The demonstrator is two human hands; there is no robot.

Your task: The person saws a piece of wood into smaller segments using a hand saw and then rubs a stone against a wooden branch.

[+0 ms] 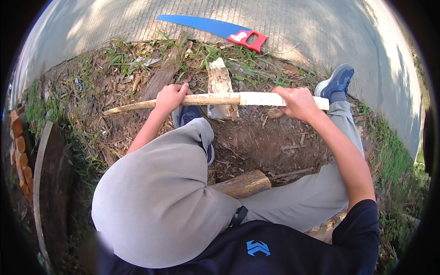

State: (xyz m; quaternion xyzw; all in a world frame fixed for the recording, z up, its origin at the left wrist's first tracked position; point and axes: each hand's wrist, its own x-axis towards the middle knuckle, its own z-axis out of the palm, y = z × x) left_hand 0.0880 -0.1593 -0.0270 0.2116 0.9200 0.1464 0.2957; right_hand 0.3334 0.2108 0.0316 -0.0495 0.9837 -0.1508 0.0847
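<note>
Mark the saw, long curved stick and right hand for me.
Saw [214, 26]: head view, on its blue blade.
Long curved stick [217, 99]: head view, on its brown section.
Right hand [297, 102]: head view, back of hand.

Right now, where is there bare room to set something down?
Concrete right of the red-handled saw; mostly bare dirt between the long stick and the cut log. Crowded: around the pale block, where left shoe, stick and left hand gather.

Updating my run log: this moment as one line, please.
left hand: holding stick | right hand: holding stick, white section | saw: lying untouched
</note>
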